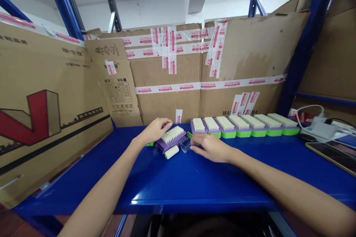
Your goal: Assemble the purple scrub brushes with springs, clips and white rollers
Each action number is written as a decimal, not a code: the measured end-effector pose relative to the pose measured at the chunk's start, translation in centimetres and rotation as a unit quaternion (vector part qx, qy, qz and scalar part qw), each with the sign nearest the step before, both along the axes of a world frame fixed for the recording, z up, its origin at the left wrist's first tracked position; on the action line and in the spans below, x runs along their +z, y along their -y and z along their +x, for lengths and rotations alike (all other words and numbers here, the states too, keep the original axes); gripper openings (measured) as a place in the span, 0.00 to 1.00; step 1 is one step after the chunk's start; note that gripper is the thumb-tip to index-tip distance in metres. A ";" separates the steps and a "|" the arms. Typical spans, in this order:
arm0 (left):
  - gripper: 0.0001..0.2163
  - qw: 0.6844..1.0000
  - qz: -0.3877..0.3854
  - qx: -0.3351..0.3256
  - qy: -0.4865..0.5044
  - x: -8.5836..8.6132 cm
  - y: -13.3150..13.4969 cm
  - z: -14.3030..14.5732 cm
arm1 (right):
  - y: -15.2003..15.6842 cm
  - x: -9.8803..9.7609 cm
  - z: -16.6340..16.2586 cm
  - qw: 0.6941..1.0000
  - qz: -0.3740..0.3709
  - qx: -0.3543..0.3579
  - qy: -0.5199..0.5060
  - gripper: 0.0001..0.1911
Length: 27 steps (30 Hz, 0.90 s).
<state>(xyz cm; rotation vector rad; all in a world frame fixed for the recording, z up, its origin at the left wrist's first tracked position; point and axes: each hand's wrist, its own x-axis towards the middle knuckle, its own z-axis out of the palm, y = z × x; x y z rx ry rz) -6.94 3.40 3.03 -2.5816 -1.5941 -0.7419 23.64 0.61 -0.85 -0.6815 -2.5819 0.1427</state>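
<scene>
A purple brush with white bristles (171, 137) lies on the blue shelf top (178, 181). My left hand (154, 130) rests on its far left end, fingers curled over it. My right hand (210, 147) lies just right of it, fingertips pinched on a small clear plastic piece (185, 146) beside a green part (190, 134). A small white roller with a green end (171, 152) lies in front of the brush. To the right stands a row of several purple and green brushes (241, 125), bristles up.
Taped cardboard boxes (200, 70) close off the back, and a large printed carton (41, 111) leans at the left. A white power strip with cables (322, 127) and a flat dark tablet (333, 153) lie at the right. Blue rack uprights (303, 52) frame the bay.
</scene>
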 end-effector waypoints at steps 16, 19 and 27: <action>0.24 0.993 -0.038 -0.106 -0.022 -2.2 0.7 2.9 | 0.2 0.0 0.0 1.000 0.006 0.005 -0.003 0.09; 0.23 0.995 -0.015 -0.101 -0.019 -2.6 0.4 2.9 | 0.1 0.0 0.0 1.000 0.005 0.007 -0.001 0.09; 0.19 0.994 0.029 -0.108 0.015 -3.1 -0.1 3.2 | -0.2 -0.3 0.1 1.000 0.007 0.015 0.002 0.10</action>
